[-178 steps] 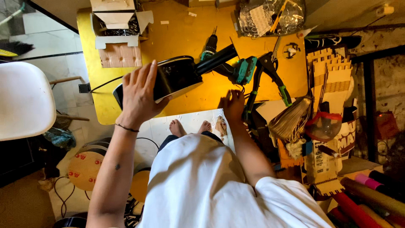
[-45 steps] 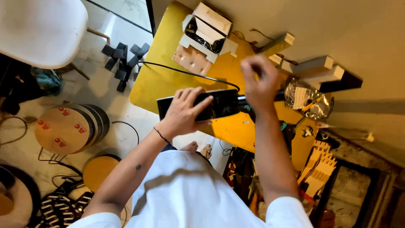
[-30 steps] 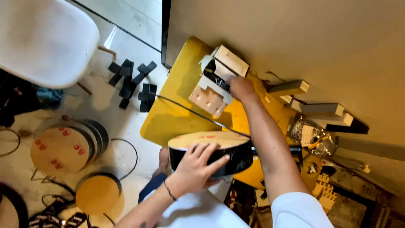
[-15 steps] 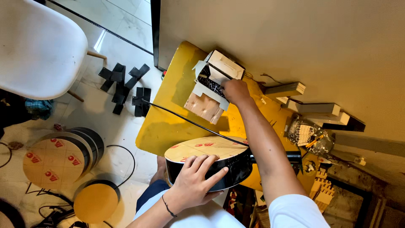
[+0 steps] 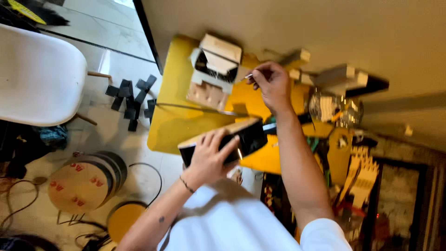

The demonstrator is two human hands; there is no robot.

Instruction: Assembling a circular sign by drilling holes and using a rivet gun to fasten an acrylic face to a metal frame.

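The thin tool (image 5: 248,75) in the right hand (image 5: 272,83) is too blurred to identify; the left hand (image 5: 210,155) hides part of the black box (image 5: 251,135).

Two hands are in view: the left hand (image 5: 209,155) at about 6 o'clock and the right hand (image 5: 272,83) at about 1 o'clock. One yellow worktop (image 5: 174,123) fills the middle. One white chair (image 5: 39,76) stands at 9 o'clock. One black-sided round piece with a pale top (image 5: 248,135) sits at the centre. One stack of tape rolls (image 5: 81,181) lies at 8 o'clock, with one separate yellow roll (image 5: 123,218) at 7 o'clock. The heap of black blocks (image 5: 132,100) at 10 o'clock is too jumbled to count.
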